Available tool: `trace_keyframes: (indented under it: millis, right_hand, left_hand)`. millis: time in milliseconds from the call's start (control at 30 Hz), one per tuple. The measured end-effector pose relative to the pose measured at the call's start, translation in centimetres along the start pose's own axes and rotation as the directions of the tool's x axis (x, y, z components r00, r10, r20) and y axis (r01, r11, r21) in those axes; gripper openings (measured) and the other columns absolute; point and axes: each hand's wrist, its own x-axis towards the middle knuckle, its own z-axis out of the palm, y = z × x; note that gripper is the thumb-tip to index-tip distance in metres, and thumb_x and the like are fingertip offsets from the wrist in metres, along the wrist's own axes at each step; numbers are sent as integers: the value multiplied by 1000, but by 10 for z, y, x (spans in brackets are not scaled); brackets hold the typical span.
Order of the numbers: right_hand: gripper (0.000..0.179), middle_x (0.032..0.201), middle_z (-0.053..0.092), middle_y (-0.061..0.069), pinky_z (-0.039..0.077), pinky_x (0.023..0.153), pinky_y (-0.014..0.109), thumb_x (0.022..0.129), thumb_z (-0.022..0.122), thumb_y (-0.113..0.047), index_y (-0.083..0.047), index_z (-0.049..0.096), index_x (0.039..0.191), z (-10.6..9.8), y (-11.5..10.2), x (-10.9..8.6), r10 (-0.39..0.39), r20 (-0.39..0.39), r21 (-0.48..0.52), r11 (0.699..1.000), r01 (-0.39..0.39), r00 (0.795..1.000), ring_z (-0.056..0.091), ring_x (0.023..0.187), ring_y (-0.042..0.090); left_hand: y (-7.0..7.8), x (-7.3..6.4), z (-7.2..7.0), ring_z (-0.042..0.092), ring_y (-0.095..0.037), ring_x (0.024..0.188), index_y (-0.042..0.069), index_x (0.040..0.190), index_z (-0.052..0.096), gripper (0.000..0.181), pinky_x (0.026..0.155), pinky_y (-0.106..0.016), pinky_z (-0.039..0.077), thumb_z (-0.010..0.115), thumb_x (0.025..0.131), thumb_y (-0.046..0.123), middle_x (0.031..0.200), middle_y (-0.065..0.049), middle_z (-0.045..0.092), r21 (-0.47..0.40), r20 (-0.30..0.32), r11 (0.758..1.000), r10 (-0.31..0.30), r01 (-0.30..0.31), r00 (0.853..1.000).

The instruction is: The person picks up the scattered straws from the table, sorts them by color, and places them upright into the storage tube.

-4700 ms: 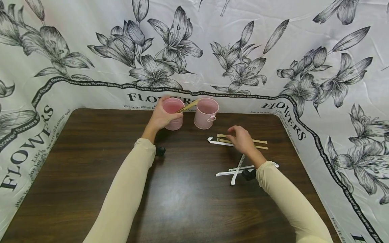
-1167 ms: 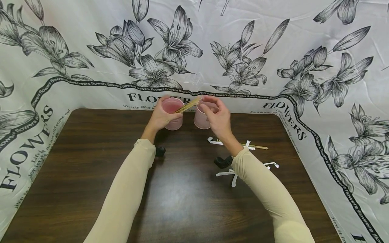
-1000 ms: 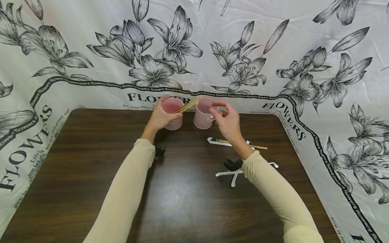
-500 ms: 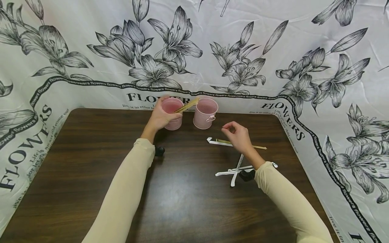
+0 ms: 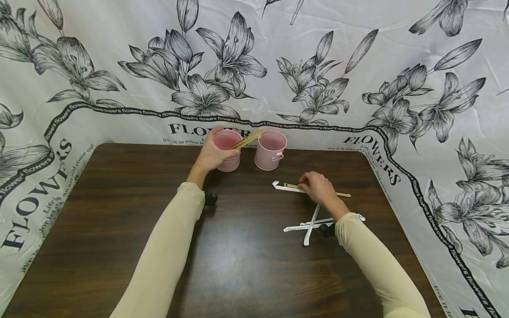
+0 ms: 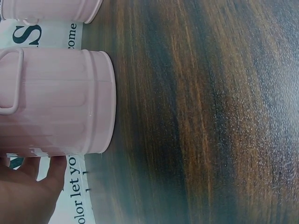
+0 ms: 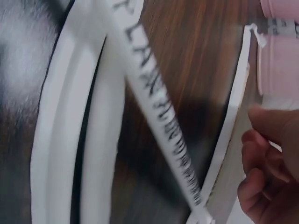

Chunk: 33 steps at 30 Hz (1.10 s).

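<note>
At the far left of the group, the left hand (image 5: pixel 210 154) grips the left pink bucket (image 5: pixel 228 165), thumb along its near side and fingers round its left, probably to steady so light a vessel. A few tan wrapped straws (image 5: pixel 250 138) stand in that bucket, leaning right so their upper ends reach the rim of the right pink bucket (image 5: pixel 266 159); whether they touch it is unclear. They seem too long for the bucket, which would explain the slant. The right bucket stands upright just beside, unheld, its small handle on the right. Nearer and farther right, a white wrapped straw (image 5: pixel 284 188) lies along the near side of one loose tan straw (image 5: pixel 343 194), close enough to crowd fingers there. The right hand (image 5: pixel 319 187) is over that pair, fingers curled and tips at the tan straw; whether they pinch it I can't say, as the hand hides its middle. Nearer again, crossed white straws (image 5: pixel 298 228) lie on the dark wooden table (image 5: pixel 139 243), one running far under the right hand. The right sleeve (image 5: pixel 374 260) and a black wrist device (image 5: pixel 327 229) cover part of them. Flower-printed cloth (image 5: pixel 278 22) hangs behind.
</note>
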Motion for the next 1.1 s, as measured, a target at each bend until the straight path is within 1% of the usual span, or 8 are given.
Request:
trace_keyframes:
  millis: [167, 300, 433, 567, 667, 800, 933, 1100]
  right_hand:
    - [13, 105, 70, 8, 55, 83, 52, 93, 76, -24, -13, 75, 100, 2, 8, 0, 4, 48, 22, 1000, -5, 999, 67, 98, 29]
    - [13, 104, 69, 9, 54, 85, 53, 93, 75, -23, -12, 75, 100, 4, 10, -1, -11, 69, 26, 1000, 9, 998, 66, 98, 31]
    - [14, 104, 70, 10, 54, 89, 53, 92, 76, -22, -11, 77, 100, 8, 12, 0, -44, 63, 31, 999, 42, 997, 67, 102, 33]
    - [15, 104, 70, 11, 54, 92, 52, 92, 76, -19, -8, 77, 103, 10, 12, 0, -96, 56, 36, 995, 94, 994, 68, 104, 34]
    - [16, 103, 69, 13, 54, 90, 52, 93, 74, -16, -6, 76, 105, 11, 11, 0, -129, 59, 41, 991, 126, 990, 67, 101, 34]
    - [12, 99, 65, 12, 53, 84, 48, 93, 74, -15, -5, 74, 101, 11, 10, 2, -142, 81, 46, 989, 139, 987, 63, 92, 28]
    - [10, 99, 64, 11, 52, 84, 48, 92, 75, -16, -7, 70, 96, 11, 10, 3, -134, 89, 46, 990, 130, 987, 62, 92, 27]
    - [11, 100, 68, 10, 53, 86, 49, 93, 74, -17, -9, 67, 96, 7, 8, 4, -131, 55, 86, 988, 126, 990, 65, 95, 29]
  left_hand:
    - [19, -10, -2, 44, -37, 139, 10, 157, 27, 103, 118, -52, 37, 90, 75, 10, 151, -21, 43, -31, 28, 999, -23, 24, 999]
    - [29, -17, -3, 44, -40, 140, 7, 158, 26, 102, 118, -53, 38, 88, 77, 8, 152, -23, 43, -18, 40, 999, -27, 28, 999]
    - [24, -14, -2, 44, -38, 139, 9, 158, 26, 103, 118, -53, 38, 89, 76, 10, 151, -22, 43, -20, 38, 999, -28, 29, 999]
    - [8, -4, -1, 46, -34, 138, 15, 157, 28, 104, 118, -50, 38, 91, 75, 15, 151, -17, 45, -20, 14, 1000, -22, 22, 1000]
    - [-2, 1, 0, 47, -31, 135, 19, 156, 29, 103, 117, -49, 40, 93, 74, 19, 149, -15, 47, -1, -5, 1000, -5, 5, 1000]
    - [-7, 4, 0, 48, -30, 134, 21, 155, 30, 103, 116, -49, 40, 93, 74, 23, 148, -13, 47, 15, -7, 1000, 2, -2, 1000]
    - [-3, 2, 0, 46, -29, 135, 21, 156, 29, 102, 116, -50, 39, 92, 75, 23, 148, -13, 46, 10, 6, 1000, -18, 18, 1000]
    - [18, -10, -2, 44, -34, 139, 14, 158, 26, 103, 117, -51, 40, 90, 77, 15, 151, -18, 43, -14, 36, 999, -46, 46, 998]
